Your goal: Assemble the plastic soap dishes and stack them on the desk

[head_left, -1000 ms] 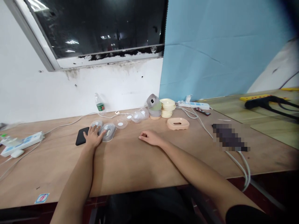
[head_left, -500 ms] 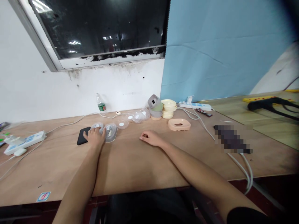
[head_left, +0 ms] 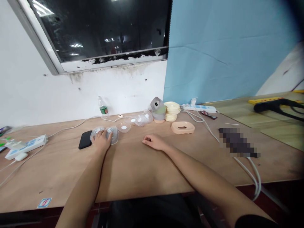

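1. Your left hand (head_left: 102,141) lies palm down at the left of the brown wooden tabletop (head_left: 133,171), fingers spread over a clear plastic rounded piece with a printed white label (head_left: 97,130), thumb reaching onto a second clear rounded piece (head_left: 115,133) just beside it. Whether your fingertips grasp either one, you cannot tell from this angle.

2. Your right hand (head_left: 154,142) rests on the bare wood nearer the middle, its fingers and thumb curled into a loose fist around nothing visible.

3. Near your left fingers, a flat black rectangular phone-like slab (head_left: 85,139) sits on the outer side; a clear round plastic disc with a white spot (head_left: 123,127) lies to the right of the two labelled pieces.

4. Beyond your right hand stand a stack of grey, green and peach plastic dishes (head_left: 158,116) and, next to it, a stack of pale yellow dishes (head_left: 171,112). A peach oval dish with a slot (head_left: 188,128) sits apart, nearer you.
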Tool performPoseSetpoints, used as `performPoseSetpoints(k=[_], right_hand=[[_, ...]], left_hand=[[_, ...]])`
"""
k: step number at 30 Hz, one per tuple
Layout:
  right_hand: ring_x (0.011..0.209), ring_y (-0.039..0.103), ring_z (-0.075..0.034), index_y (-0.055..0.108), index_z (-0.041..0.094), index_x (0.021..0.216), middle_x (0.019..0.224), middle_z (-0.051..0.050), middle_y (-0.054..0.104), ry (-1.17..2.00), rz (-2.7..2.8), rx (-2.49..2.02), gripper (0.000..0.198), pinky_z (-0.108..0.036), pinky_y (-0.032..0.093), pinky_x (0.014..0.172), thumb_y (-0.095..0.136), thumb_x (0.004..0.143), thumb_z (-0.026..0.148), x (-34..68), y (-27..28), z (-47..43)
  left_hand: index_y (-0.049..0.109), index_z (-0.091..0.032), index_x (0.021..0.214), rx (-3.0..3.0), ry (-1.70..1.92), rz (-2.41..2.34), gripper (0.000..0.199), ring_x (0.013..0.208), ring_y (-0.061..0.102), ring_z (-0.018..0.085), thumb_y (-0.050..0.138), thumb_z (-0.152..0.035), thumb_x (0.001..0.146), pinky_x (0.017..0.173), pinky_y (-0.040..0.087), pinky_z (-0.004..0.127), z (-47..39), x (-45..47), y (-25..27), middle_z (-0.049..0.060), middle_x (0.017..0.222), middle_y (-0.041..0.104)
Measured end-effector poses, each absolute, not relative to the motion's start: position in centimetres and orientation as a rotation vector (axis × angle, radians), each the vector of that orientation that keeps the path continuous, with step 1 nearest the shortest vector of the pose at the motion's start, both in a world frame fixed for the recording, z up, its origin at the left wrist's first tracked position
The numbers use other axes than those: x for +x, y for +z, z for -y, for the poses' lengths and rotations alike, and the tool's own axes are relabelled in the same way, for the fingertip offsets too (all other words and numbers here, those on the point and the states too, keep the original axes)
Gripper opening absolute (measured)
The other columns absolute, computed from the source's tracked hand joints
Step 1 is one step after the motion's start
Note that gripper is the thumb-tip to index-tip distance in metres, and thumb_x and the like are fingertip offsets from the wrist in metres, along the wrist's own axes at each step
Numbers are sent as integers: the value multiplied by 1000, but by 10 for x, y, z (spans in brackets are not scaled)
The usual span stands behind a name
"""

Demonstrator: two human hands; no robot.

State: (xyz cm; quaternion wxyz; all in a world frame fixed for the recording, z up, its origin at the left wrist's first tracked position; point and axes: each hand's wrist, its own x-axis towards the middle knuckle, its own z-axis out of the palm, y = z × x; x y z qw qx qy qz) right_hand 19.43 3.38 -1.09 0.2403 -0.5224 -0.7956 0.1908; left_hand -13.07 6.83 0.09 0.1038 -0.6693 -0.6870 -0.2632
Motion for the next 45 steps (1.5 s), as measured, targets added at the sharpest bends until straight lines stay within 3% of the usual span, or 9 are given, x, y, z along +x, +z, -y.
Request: performPoseSetpoints(k=[9, 14, 20, 24, 26, 30, 34, 39, 45], right_hand=[[74, 61, -16, 69, 21, 90, 85, -4, 71, 557, 2170, -1435, 30, -24, 39, 63, 55, 87, 48, 195, -8, -32], [74, 61, -16, 68, 21, 89, 85, -4, 71, 532, 2180, -1436, 28, -24, 39, 64, 55, 87, 46, 193, -7, -32], [90, 59, -23, 66, 19, 97, 95, -10, 68, 26, 1957, -1684, 30, -31, 39, 80, 44, 92, 39, 238, 15, -40], [110, 50, -33, 55, 11, 122, 115, -21, 59, -310, 1648, -2021, 44, -42, 36, 91, 48, 89, 39, 288, 18, -45], [110, 51, -36, 53, 9, 124, 116, -23, 58, -269, 1587, -2174, 48, -44, 37, 89, 48, 88, 41, 303, 13, -45], [106, 54, -36, 62, 12, 108, 113, -22, 59, -138, 1697, -2260, 46, -44, 40, 85, 49, 86, 51, 294, 8, -44], [99, 58, -28, 64, 16, 103, 107, -17, 64, -60, 1919, -1977, 42, -37, 41, 83, 51, 86, 52, 250, 12, -36], [107, 57, -24, 61, 21, 114, 115, -10, 65, 61, 2117, -1427, 37, -34, 39, 92, 56, 87, 44, 201, 13, -23], [110, 55, -26, 64, 19, 112, 117, -10, 64, 157, 2051, -1394, 36, -38, 38, 97, 59, 85, 42, 207, 1, -32]], left_hand=[[65, -21, 113, -1825, -861, 2093, 46, 119, 47, 33, 39, -52, 92, 102, 24, 56, -80, -127, -7, 14, 124, 60], [60, -22, 120, -1886, -934, 1866, 41, 135, 31, 32, 39, -45, 93, 110, 16, 54, -70, -112, -2, 12, 139, 48], [62, -24, 116, -2443, -649, 1495, 35, 131, 36, 32, 49, -42, 89, 106, 29, 49, -48, -58, -9, 11, 141, 45], [64, -24, 112, -2627, -466, 1436, 35, 117, 48, 29, 47, -46, 90, 95, 41, 44, -48, -36, -17, 11, 133, 51], [64, -23, 112, -2639, -453, 1471, 37, 112, 51, 28, 45, -47, 91, 94, 41, 42, -50, -35, -19, 11, 126, 56], [62, -20, 116, -2549, -495, 1608, 45, 111, 52, 30, 44, -52, 90, 94, 41, 44, -54, -42, -22, 13, 125, 55], [56, -19, 124, -2512, -556, 1639, 50, 115, 49, 32, 46, -53, 88, 96, 40, 45, -55, -44, -25, 16, 136, 47], [49, -15, 132, -2503, -616, 1647, 57, 120, 47, 32, 48, -52, 88, 102, 37, 41, -57, -45, -26, 18, 142, 39], [47, -17, 132, -2527, -634, 1650, 55, 117, 48, 31, 47, -50, 89, 101, 38, 42, -56, -45, -26, 16, 139, 43]])
